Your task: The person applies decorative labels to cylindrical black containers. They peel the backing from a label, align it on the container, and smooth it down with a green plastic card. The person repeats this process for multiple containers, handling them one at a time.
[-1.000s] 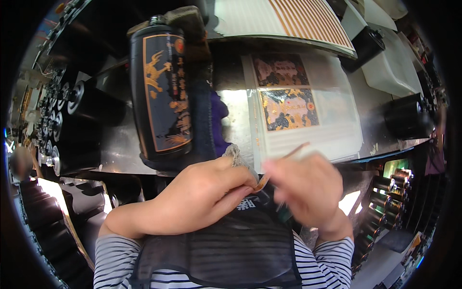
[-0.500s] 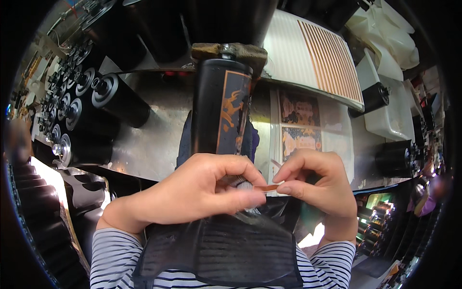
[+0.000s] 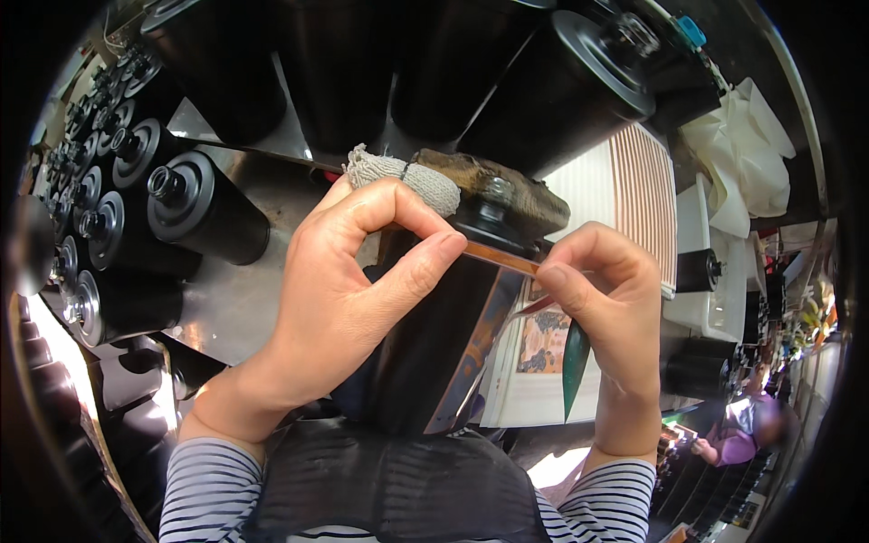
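Observation:
A tall black bottle [image 3: 434, 344] with an orange-patterned label stands close in front of me, leaning toward my lap. My left hand [image 3: 348, 290] pinches the top edge of the label between thumb and forefinger, near the bottle's shoulder. My right hand [image 3: 602, 308] pinches the same orange label strip [image 3: 502, 260] from the right side. A green pointed tool [image 3: 573, 362] hangs down from my right palm. A grey cloth and brown wrap [image 3: 453, 176] sit by the bottle's neck.
Many black bottles with knobbed caps [image 3: 195, 204] lie in rows on the metal table [image 3: 235, 308] at left and along the top. A sheet of patterned labels [image 3: 543, 339] and a striped pad [image 3: 634, 190] lie at right. White trays [image 3: 706, 299] stand further right; another person [image 3: 751, 425] sits at lower right.
The bottle has come closer and tilted toward me. Both hands rose from its lower body to the label's top edge near the shoulder.

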The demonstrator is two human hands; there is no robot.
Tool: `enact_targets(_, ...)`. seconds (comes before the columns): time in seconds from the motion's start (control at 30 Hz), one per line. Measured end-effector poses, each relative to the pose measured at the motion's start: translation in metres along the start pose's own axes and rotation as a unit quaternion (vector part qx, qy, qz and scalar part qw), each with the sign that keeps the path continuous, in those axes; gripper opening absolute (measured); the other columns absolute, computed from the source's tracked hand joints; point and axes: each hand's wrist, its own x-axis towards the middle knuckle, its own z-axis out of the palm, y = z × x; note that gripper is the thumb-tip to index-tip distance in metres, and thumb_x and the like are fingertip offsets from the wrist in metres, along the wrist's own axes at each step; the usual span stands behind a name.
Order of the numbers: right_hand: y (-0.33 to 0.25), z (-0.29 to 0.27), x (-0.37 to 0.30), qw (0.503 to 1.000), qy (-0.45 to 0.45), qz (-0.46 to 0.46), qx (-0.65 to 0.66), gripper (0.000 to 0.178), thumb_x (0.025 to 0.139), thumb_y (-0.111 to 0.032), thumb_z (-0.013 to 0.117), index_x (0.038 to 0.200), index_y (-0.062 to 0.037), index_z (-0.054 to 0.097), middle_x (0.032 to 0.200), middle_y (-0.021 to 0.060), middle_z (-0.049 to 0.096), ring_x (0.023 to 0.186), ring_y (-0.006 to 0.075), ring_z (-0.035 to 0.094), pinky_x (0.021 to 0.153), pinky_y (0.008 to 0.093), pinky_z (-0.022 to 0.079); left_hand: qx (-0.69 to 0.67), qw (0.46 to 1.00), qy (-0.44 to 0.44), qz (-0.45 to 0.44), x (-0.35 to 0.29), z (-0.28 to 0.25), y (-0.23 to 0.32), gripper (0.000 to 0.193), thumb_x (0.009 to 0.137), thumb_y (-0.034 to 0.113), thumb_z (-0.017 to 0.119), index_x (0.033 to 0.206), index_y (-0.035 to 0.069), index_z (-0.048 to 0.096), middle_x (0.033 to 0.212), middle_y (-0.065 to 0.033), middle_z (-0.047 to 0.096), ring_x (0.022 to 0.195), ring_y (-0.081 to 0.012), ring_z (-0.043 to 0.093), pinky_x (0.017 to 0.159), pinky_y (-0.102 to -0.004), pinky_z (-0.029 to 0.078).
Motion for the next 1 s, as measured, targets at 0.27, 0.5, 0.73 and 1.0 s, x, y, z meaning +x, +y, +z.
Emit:
enact_targets(0.27,0.000,0.000,0.010,0.999,0.006,0.020,-0.038,0.012,0.078,-0.008,0.073,0.078,-0.0011,0.063,0.067,-0.0020,0.059,0.060,0.0010,0.050,0.054,0.0137,0.038,-0.002,0.999,-0.032,-0.016,0.009,-0.005,-0.012,0.012,0.080,0.009,0.068,0.078,0.003,0.058,0.082,-0.0018,0.052,0.080,-0.0089,0.049,0.077,-0.0232,0.039)
enact_targets(0.5,-0.003,0.002,0.014,0.998,0.008,0.018,-0.054,0.014,0.078,-0.008,0.074,0.075,-0.0012,0.063,0.067,-0.0016,0.060,0.059,0.0014,0.051,0.053,0.0137,0.039,-0.002,1.000,-0.021,-0.018,0.010,-0.004,-0.014,0.012,0.079,0.008,0.067,0.077,0.004,0.057,0.081,-0.0016,0.051,0.080,-0.0088,0.049,0.077,-0.0230,0.039)
enact_targets(0.73,-0.005,0.003,0.016,0.997,0.012,0.032,-0.069,0.016,0.077,-0.010,0.074,0.072,-0.0025,0.061,0.066,-0.0019,0.059,0.059,0.0015,0.050,0.054,0.0144,0.038,0.013,1.000,-0.023,-0.005,0.010,-0.002,-0.016,0.010,0.080,0.006,0.066,0.080,0.004,0.056,0.083,-0.0013,0.052,0.081,-0.0088,0.050,0.078,-0.0229,0.039)
enact_targets(1.0,-0.007,0.001,0.017,0.995,0.000,0.048,-0.082,0.018,0.077,-0.009,0.074,0.071,-0.0035,0.058,0.066,-0.0026,0.057,0.059,0.0015,0.049,0.054,0.0147,0.038,-0.257,0.964,-0.011,-0.071,0.016,0.007,-0.008,0.028,0.086,0.005,0.060,0.112,0.001,0.054,0.110,-0.0060,0.054,0.104,-0.0123,0.052,0.093,-0.0268,0.041)
